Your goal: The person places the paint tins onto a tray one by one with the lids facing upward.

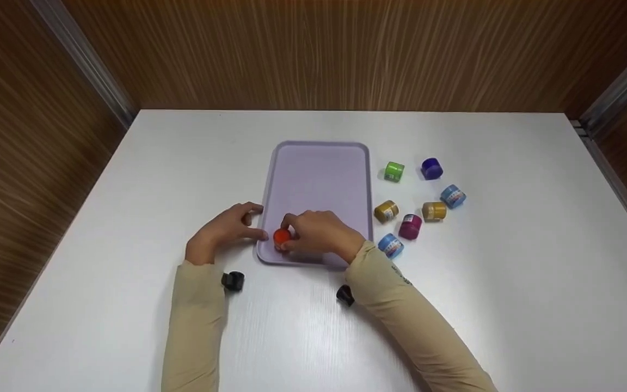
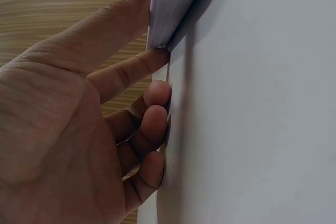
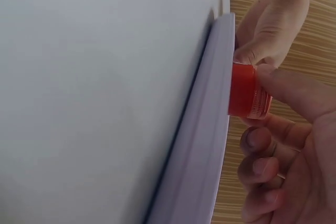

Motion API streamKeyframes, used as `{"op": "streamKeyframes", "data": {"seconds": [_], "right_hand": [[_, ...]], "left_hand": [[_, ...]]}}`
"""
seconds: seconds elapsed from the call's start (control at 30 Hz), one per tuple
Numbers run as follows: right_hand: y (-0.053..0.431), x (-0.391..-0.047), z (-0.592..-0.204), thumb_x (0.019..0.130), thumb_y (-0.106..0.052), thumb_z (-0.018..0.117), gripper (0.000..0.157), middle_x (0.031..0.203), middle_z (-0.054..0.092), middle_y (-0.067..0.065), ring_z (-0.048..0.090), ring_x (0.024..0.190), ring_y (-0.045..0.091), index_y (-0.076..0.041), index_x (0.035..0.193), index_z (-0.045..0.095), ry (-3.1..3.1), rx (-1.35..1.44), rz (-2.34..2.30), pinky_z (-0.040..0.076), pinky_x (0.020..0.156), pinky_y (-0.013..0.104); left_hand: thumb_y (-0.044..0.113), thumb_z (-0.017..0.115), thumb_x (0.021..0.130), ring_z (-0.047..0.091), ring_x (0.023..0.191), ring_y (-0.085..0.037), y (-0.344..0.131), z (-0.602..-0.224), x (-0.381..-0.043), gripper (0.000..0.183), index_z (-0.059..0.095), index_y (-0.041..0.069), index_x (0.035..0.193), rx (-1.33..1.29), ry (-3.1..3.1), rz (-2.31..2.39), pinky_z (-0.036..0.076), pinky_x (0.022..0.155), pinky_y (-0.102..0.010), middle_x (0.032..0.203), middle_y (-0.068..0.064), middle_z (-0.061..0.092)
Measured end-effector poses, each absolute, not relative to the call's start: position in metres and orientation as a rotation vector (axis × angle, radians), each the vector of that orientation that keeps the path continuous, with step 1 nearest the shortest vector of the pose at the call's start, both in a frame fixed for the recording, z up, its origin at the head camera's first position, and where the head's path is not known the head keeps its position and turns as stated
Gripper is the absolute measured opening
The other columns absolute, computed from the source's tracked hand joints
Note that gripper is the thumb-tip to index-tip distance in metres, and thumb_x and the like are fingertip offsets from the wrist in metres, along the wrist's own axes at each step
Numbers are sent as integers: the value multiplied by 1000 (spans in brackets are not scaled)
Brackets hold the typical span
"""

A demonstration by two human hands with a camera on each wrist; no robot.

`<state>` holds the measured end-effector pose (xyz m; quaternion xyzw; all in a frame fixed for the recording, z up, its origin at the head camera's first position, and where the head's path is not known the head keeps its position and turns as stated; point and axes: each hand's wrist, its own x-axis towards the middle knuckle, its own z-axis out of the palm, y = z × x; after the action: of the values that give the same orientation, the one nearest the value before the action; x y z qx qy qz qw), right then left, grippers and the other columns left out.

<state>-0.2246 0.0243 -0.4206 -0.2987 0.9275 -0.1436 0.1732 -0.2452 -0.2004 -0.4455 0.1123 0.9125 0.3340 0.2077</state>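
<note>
In the head view, my right hand (image 1: 321, 231) pinches a small red paint jar (image 1: 282, 238) between thumb and finger over the near left corner of a lilac tray (image 1: 319, 169). The right wrist view shows the jar (image 3: 242, 90) from the side, red below and clear at one end, right behind the tray's rim. Fingers and thumb of my left hand (image 1: 226, 226) rest against the tray's left edge. Loosely bent fingers of that hand (image 2: 79, 108) appear in the left wrist view, with the thumb at the rim.
Right of the tray lie several paint jars: green (image 1: 394, 171), purple (image 1: 431, 169), magenta (image 1: 410, 226), two blue, such as this blue jar (image 1: 453, 196), and two yellow, such as this yellow jar (image 1: 386, 211). All are on a white table (image 1: 509, 305) with wood-grain panels around it.
</note>
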Motion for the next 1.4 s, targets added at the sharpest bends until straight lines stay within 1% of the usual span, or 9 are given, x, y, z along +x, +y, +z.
{"op": "streamKeyframes", "data": {"seconds": [0.1,0.3,0.43,0.57,0.77,0.93,1.07,1.2,1.4], "right_hand": [[22,-224,-421,90,-49,62,46,86,63,1,55,77,17,-18,123,61,2641,-855,-385,48,71,37],[21,-222,-420,89,-46,64,46,83,60,0,52,76,17,-19,125,60,2641,-825,-418,43,68,34],[22,-220,-419,88,-44,66,47,86,63,1,54,78,18,-19,127,59,2644,-829,-441,44,69,35],[23,-219,-418,89,-45,65,46,87,65,3,55,78,18,-18,125,60,2657,-835,-466,44,68,36],[25,-220,-419,89,-45,65,44,79,60,2,51,72,17,-17,122,61,2686,-846,-499,42,63,35],[25,-220,-420,89,-46,65,43,74,56,0,49,70,16,-19,122,61,2677,-820,-534,39,59,33],[27,-219,-420,90,-44,64,43,75,56,-1,49,70,16,-20,125,60,2653,-808,-547,39,60,31],[29,-218,-418,91,-43,63,47,78,59,0,51,70,16,-19,131,57,2626,-798,-572,39,60,30],[34,-217,-409,92,-34,63,44,81,64,2,53,67,14,-16,132,56,2634,-827,-608,41,59,30]], "left_hand": [[33,78,80,42,90,-19,-200,-445,-245,74,46,8,141,311,2537,934,34,79,-33,95,-6,45],[36,77,79,43,98,-22,-201,-446,-244,75,45,9,142,298,2536,929,36,86,-36,103,-9,48],[34,77,80,44,95,-21,-202,-446,-244,74,46,8,142,312,2542,930,36,83,-34,99,-8,47],[32,77,80,43,93,-20,-201,-446,-244,73,47,8,141,320,2545,937,35,81,-33,97,-7,46],[33,77,80,43,94,-20,-200,-444,-245,72,47,10,141,309,2546,938,35,82,-34,98,-7,46],[34,77,80,44,97,-22,-199,-444,-246,72,47,11,141,301,2547,927,36,86,-35,102,-9,48],[35,76,80,44,100,-23,-199,-445,-246,73,46,11,142,300,2542,914,37,87,-37,105,-10,48],[34,76,81,44,96,-22,-199,-445,-245,74,45,9,143,305,2541,904,36,84,-35,102,-9,47],[34,76,80,45,98,-22,-199,-445,-243,74,45,10,143,295,2553,896,36,86,-36,103,-9,48]]}}
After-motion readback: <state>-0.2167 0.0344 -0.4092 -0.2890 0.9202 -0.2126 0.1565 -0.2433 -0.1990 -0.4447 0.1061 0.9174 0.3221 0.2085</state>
